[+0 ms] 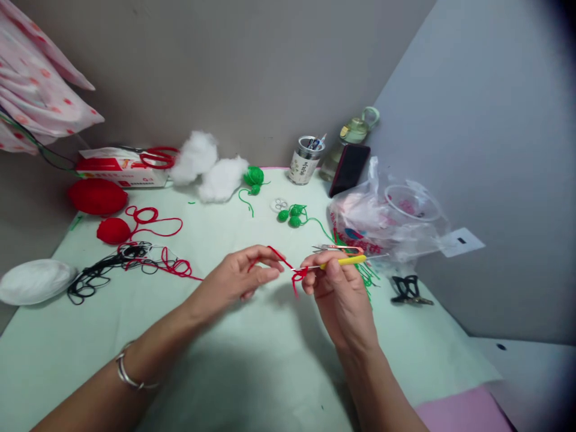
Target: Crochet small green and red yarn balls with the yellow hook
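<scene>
My right hand [344, 294] grips a crochet hook [344, 262] with a yellow handle, its metal tip pointing left. On that tip sits a small loop of red crochet work [300, 275], pinched at the fingertips, with a short tail hanging down. Red yarn [281, 257] runs from it to my left hand [245, 273], passing over the forefinger, and the fingers are curled round the strand. From behind that hand the yarn trails left over the table towards a small red ball [113, 230]. Thread snips [344, 248] with orange handles lie just behind my right hand.
White stuffing [222, 179], a tissue box [121, 168] with red scissors [159, 157], a pen tin [306, 160], a bottle [355, 129] and a phone [350, 170] line the back. Green crocheted balls [294, 216] lie mid-table. A plastic bag [387, 216] and black claw clip [408, 290] stand right.
</scene>
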`<state>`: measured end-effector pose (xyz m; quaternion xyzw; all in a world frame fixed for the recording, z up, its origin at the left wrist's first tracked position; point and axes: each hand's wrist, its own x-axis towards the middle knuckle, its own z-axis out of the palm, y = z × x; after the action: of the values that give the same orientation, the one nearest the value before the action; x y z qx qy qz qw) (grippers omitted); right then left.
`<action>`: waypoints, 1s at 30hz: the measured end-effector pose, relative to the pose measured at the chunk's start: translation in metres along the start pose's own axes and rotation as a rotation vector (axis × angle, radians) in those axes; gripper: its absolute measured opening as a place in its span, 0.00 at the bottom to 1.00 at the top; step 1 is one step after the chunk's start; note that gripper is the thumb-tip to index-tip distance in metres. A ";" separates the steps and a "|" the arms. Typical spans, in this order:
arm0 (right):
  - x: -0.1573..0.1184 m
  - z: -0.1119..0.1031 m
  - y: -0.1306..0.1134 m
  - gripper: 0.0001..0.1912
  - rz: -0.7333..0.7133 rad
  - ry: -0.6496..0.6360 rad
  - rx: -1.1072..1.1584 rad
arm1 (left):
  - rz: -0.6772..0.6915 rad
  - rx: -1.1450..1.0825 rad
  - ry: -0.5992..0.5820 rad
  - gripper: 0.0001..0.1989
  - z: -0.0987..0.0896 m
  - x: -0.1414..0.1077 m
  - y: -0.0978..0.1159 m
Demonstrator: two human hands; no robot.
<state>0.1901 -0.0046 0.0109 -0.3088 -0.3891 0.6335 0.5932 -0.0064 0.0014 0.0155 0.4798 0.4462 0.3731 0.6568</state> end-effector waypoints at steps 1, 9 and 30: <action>0.000 0.000 -0.001 0.09 -0.002 0.002 0.001 | 0.021 0.110 0.050 0.14 -0.012 0.002 0.001; -0.002 0.000 -0.006 0.12 -0.040 0.007 -0.072 | 0.140 0.163 0.267 0.15 -0.061 -0.020 0.033; -0.016 -0.007 0.002 0.08 -0.262 -0.016 -0.292 | 0.214 0.079 0.139 0.16 0.030 -0.018 0.004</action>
<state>0.1961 -0.0195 0.0044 -0.3332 -0.5185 0.4904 0.6161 0.0162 -0.0229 0.0281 0.5232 0.4512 0.4554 0.5615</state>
